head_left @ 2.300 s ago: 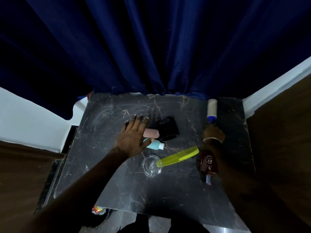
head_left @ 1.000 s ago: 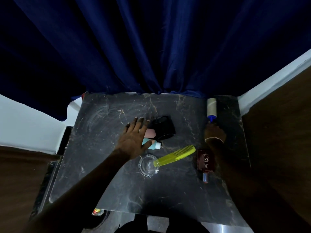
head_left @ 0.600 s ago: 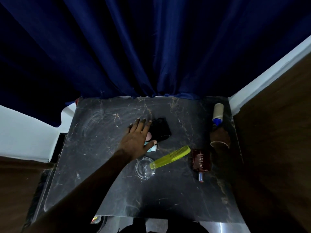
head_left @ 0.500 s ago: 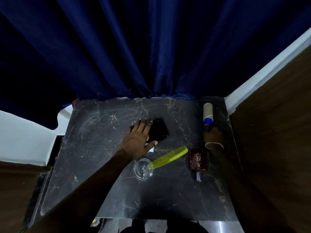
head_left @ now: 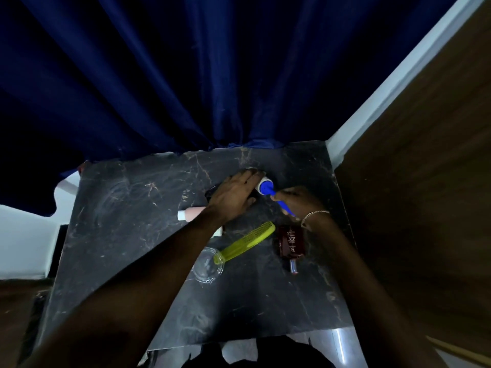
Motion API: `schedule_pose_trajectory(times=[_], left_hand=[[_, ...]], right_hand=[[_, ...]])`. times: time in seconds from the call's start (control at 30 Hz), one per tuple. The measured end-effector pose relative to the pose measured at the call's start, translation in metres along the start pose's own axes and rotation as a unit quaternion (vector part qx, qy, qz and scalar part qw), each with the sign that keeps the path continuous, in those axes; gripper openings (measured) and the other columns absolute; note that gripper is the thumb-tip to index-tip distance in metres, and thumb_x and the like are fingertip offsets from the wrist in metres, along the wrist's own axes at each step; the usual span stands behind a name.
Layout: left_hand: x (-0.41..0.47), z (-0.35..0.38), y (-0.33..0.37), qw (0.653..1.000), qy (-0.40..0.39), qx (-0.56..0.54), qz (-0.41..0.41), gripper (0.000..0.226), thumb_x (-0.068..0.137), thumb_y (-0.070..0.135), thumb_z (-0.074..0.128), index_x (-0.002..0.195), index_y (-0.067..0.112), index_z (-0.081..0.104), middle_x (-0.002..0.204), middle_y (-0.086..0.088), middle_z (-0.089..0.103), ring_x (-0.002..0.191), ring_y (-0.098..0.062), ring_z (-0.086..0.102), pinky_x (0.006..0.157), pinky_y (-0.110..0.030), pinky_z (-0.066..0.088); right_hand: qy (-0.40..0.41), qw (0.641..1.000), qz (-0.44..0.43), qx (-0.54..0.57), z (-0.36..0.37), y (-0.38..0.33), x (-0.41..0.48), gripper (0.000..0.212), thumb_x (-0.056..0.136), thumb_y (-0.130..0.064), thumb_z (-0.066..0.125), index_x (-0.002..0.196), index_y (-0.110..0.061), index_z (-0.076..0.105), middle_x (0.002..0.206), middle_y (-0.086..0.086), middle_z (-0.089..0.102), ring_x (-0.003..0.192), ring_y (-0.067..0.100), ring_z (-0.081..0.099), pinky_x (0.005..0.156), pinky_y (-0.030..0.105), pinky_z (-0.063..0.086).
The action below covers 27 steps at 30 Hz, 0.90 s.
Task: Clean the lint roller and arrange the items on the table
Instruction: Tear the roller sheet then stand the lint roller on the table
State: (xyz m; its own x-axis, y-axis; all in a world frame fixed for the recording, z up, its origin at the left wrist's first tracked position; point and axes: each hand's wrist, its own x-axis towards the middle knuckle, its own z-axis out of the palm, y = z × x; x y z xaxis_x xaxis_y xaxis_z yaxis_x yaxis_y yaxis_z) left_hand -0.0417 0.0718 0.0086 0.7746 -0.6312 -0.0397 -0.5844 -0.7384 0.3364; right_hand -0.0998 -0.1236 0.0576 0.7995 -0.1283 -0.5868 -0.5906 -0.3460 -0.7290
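Observation:
The lint roller [head_left: 266,187], a white roll on a blue handle, is held over the back middle of the dark marble table [head_left: 127,208]. My right hand [head_left: 297,201] grips the blue handle. My left hand [head_left: 233,197] lies over the roll end, its fingertips touching the white roll; whether it grips the roll I cannot tell. Under my left hand a black object [head_left: 212,192] is mostly hidden. A pink tube [head_left: 192,213] lies left of my left wrist.
A yellow-green comb [head_left: 245,241] rests with one end on a clear glass dish [head_left: 207,265]. A dark red perfume bottle [head_left: 291,241] lies by my right wrist. Blue curtain [head_left: 186,75] hangs behind the table; a brown wall [head_left: 425,181] stands right.
My right hand brought the lint roller from the table's back right corner toward the middle. My left hand left the pink tube and black object and reached right to the roll.

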Motion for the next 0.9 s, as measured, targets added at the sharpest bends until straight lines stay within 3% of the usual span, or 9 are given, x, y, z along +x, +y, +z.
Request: schedule_pose_trajectory(times=[0.13,0.23,0.33,0.43,0.53,0.6,0.67,0.73,0.9], left_hand=[[0.030,-0.006,0.002,0.997,0.049,-0.056,0.034,0.048,0.090,0.025,0.068,0.134,0.018,0.054,0.136,-0.008,0.060,0.124,-0.030,0.058,0.104,-0.045,0.050],[0.054,-0.008,0.006,0.991,0.049,-0.128,0.013,0.041,0.084,0.020,0.075,0.123,0.019,0.060,0.120,-0.004,0.065,0.109,-0.025,0.063,0.094,-0.040,0.053],[0.071,-0.006,0.011,0.978,0.041,-0.203,-0.036,0.048,0.080,0.022,0.083,0.125,0.016,0.065,0.121,-0.006,0.066,0.109,-0.023,0.064,0.094,-0.030,0.049],[0.089,0.001,0.017,0.965,0.023,-0.251,-0.066,0.055,0.079,0.019,0.086,0.129,0.009,0.065,0.126,-0.009,0.068,0.114,-0.023,0.065,0.098,-0.030,0.050],[0.107,0.013,0.020,0.945,0.001,-0.311,-0.099,0.049,0.083,0.002,0.079,0.130,0.002,0.064,0.125,-0.014,0.070,0.112,-0.023,0.067,0.085,-0.009,0.049],[0.120,0.021,0.020,0.938,-0.011,-0.327,-0.120,0.042,0.089,-0.004,0.069,0.130,-0.004,0.061,0.124,-0.021,0.069,0.115,-0.032,0.066,0.094,-0.019,0.051],[0.130,0.027,0.020,0.930,-0.020,-0.341,-0.133,0.041,0.090,-0.004,0.068,0.130,-0.005,0.060,0.124,-0.022,0.069,0.117,-0.035,0.066,0.102,-0.033,0.051],[0.137,0.032,0.020,0.931,-0.028,-0.334,-0.143,0.049,0.086,0.003,0.075,0.133,0.002,0.060,0.126,-0.015,0.070,0.119,-0.030,0.066,0.105,-0.037,0.050],[0.147,0.046,0.018,0.938,-0.017,-0.311,-0.152,0.052,0.085,0.013,0.075,0.135,0.012,0.060,0.127,-0.008,0.070,0.117,-0.024,0.065,0.106,-0.041,0.050]], right_hand=[[-0.039,0.998,-0.006,0.045,-0.027,-0.013,0.002,0.018,0.088,-0.026,0.066,0.086,-0.011,0.074,0.049,0.003,0.053,0.033,0.010,0.038,0.040,0.017,0.029],[-0.007,0.991,-0.009,0.136,-0.043,-0.026,0.015,0.032,0.089,-0.036,0.062,0.109,-0.015,0.074,0.054,0.004,0.060,0.040,0.010,0.042,0.044,0.018,0.032],[0.055,0.981,-0.048,0.179,-0.056,-0.038,0.029,0.050,0.070,-0.063,0.063,0.095,-0.022,0.076,0.060,0.001,0.067,0.046,0.009,0.052,0.044,0.019,0.039],[0.115,0.978,-0.136,0.103,-0.059,-0.044,0.044,0.038,0.075,-0.061,0.069,0.084,-0.023,0.073,0.065,-0.004,0.069,0.055,0.004,0.061,0.052,0.019,0.047],[0.169,0.962,-0.206,-0.066,-0.057,-0.047,0.065,0.031,0.086,-0.043,0.072,0.090,-0.012,0.073,0.077,0.005,0.074,0.071,0.014,0.069,0.065,0.021,0.050],[0.176,0.953,-0.213,-0.126,-0.061,-0.050,0.078,0.032,0.088,-0.041,0.070,0.089,-0.009,0.071,0.080,0.006,0.074,0.071,0.016,0.066,0.058,0.011,0.043],[0.161,0.953,-0.207,-0.154,-0.066,-0.050,0.089,0.032,0.090,-0.041,0.068,0.089,-0.009,0.069,0.082,0.007,0.074,0.073,0.017,0.066,0.060,0.015,0.044],[0.150,0.950,-0.197,-0.191,-0.071,-0.049,0.100,0.033,0.091,-0.042,0.065,0.091,-0.009,0.068,0.081,0.004,0.071,0.074,0.018,0.065,0.067,0.025,0.047],[0.139,0.941,-0.195,-0.238,-0.076,-0.045,0.115,0.033,0.093,-0.041,0.062,0.067,-0.027,0.049,0.057,-0.013,0.050,0.053,-0.006,0.045,0.052,0.015,0.028]])
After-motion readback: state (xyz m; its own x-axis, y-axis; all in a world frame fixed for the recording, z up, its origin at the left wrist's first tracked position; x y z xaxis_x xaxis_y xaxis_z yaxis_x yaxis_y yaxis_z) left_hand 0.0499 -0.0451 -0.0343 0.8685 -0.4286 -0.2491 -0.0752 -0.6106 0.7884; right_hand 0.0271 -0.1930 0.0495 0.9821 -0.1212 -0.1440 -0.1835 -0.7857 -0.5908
